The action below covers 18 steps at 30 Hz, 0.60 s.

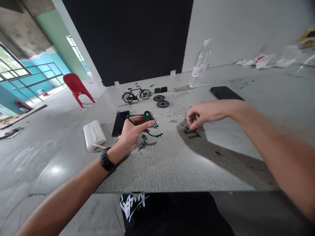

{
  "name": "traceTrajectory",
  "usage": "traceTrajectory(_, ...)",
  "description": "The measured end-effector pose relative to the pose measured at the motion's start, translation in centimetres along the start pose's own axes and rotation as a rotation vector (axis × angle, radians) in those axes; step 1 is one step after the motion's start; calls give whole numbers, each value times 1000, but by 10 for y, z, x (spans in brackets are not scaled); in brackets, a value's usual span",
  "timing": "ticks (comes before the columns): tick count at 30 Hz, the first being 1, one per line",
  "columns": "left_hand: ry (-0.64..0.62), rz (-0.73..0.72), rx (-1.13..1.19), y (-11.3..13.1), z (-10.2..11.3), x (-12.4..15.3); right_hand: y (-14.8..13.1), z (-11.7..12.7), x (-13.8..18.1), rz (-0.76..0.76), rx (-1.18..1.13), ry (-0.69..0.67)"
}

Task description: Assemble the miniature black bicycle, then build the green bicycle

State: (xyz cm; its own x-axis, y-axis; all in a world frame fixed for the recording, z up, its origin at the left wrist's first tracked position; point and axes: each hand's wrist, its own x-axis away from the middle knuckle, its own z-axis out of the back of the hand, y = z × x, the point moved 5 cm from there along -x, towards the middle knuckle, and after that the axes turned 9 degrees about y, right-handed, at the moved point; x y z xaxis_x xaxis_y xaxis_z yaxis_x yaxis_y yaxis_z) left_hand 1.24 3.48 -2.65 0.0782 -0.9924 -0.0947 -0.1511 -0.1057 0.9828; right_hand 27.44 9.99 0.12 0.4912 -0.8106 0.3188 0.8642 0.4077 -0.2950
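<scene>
My left hand (135, 133) is closed around a green model bicycle frame (148, 115), its thumb lying along the frame's right end. Curved green mudguard-like pieces (143, 141) with small silver bits lie on the table just below that hand. Over the middle right of the table, my right hand (205, 113) points down with thumb and fingers pinched on a small angular green plastic part (193, 132) at the tabletop. Thin silver rods (173, 121) and tiny screws lie to the left of the right hand.
An assembled black model bicycle (136, 94) stands behind, beside two loose spoked wheels (162, 103) and small green and black blocks (160, 89). A phone (120, 122) and white power bank (94, 134) lie left. Another phone (226, 92) and a plastic bottle (199, 65) are at right.
</scene>
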Motion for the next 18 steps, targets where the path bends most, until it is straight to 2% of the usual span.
traceTrajectory(5,-30,-14,-68,-3,0,-1,-17,12,7,72,-90,132)
traceTrajectory(9,-81,-33,-122,1,-3,2,-53,10,7,282,-296,259)
traceTrajectory(12,-115,-30,-125,2,-6,4,-81,7,6,419,-457,481)
traceTrajectory(16,-108,-4,-108,-1,-5,3,-103,-2,7,420,-615,795)
traceTrajectory(18,-116,-10,-111,-3,-5,2,-109,-7,8,419,-648,878)
